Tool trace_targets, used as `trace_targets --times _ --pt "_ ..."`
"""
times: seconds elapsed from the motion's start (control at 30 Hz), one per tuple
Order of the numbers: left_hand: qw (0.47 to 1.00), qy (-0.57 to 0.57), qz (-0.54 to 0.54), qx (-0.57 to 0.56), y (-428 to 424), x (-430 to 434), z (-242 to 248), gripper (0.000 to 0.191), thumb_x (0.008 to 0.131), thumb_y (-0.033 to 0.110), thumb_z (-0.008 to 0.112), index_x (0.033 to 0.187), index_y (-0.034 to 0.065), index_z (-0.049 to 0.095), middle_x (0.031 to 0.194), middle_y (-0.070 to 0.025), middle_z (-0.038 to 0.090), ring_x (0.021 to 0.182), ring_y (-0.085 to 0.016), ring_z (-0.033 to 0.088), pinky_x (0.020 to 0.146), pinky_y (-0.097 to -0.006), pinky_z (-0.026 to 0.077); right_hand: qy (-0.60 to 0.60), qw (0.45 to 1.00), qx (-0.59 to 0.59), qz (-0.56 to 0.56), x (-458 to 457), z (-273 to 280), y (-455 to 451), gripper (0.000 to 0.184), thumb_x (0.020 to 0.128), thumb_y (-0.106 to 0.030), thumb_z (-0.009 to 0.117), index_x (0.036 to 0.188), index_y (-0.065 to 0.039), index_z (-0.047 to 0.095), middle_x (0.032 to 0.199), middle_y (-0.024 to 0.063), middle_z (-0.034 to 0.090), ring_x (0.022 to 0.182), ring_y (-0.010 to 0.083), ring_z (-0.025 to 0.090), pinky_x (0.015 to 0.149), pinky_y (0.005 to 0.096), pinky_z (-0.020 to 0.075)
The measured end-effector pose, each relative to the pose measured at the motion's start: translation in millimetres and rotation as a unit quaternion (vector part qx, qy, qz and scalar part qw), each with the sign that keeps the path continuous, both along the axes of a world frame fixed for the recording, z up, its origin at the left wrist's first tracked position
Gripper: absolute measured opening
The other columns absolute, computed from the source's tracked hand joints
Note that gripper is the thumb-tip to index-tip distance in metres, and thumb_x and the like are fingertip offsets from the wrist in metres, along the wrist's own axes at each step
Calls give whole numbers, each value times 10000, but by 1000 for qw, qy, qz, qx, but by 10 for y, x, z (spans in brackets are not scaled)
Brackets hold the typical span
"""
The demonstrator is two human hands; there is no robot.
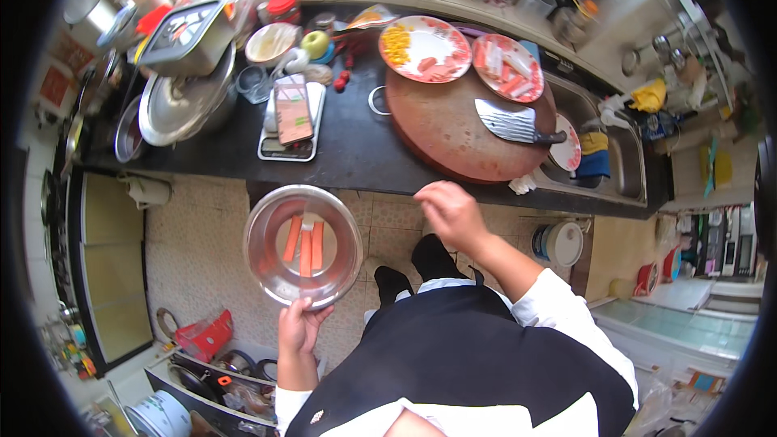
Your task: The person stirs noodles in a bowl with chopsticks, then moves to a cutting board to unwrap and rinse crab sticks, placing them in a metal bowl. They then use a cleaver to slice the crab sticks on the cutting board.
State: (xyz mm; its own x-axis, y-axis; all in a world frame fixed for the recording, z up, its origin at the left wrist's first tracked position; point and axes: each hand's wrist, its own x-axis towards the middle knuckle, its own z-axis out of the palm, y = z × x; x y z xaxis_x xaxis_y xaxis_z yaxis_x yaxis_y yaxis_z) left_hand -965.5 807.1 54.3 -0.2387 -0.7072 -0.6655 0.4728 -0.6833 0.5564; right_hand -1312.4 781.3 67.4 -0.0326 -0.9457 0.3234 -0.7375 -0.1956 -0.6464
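Observation:
My left hand (300, 321) grips the near rim of a round stainless steel bowl (261, 267), held out over the floor in front of the counter. Several orange-pink food sticks (306, 249), which look like crab sticks, lie on its bottom. My right hand (449, 212) hovers by the counter edge with its fingers bent and close together. Its palm side is hidden, and nothing shows at the fingertips. Beyond it, a thick round chopping board (449, 127) bears a cleaver (507, 121) with its handle to the right.
Two patterned plates overlap the board's far edge: one (446, 42) holds yellow kernels and pink pieces, the other (510, 67) pink-and-white sticks. A phone (292, 109) rests on a white kitchen scale (309, 145). A sink (625, 164) lies right; a lidded pot (182, 109) stands left.

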Motion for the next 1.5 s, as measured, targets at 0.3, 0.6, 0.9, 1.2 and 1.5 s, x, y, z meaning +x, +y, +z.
trace_targets --times 0.3,0.6,0.9,1.2,1.5 --pt "993 106 -39 17 -609 -1279 -250 288 858 49 480 1124 -59 509 1055 -165 625 913 -264 648 786 -402 587 271 927 43 -255 -2066 -330 335 450 781 -54 570 1230 -28 544 1295 159 513 1237 319 445 1047 479 320" --pt "998 32 50 34 -615 -1887 -526 269 876 74 444 1101 -59 510 1049 -165 622 936 -260 633 797 -373 575 241 963 84 -87 -2901 -382 220 402 767 -44 619 1164 -52 558 1149 127 552 1141 303 491 1056 505 314" --pt "991 40 122 28 -605 -1933 -619 249 883 74 440 1070 -68 524 1012 -158 631 880 -244 648 811 -382 571 166 982 90 23 -2784 -316 -74 339 796 -21 597 1133 -28 560 1118 149 561 1081 341 519 974 449 387" --pt "997 40 55 20 -827 -1845 -644 270 882 98 493 1101 -52 542 1057 -158 634 923 -236 648 822 -378 568 220 975 8 -19 -2325 -234 -392 332 794 -32 608 1122 -20 565 1138 156 551 1065 346 524 931 443 399" --pt "986 -37 -159 -38 -1083 -1625 -441 533 933 448 537 1221 0 523 1170 -131 598 1013 -238 611 875 -399 524 148 988 39 -29 -1473 -446 -542 91 815 -39 578 899 -18 605 933 150 566 912 334 541 819 422 430"
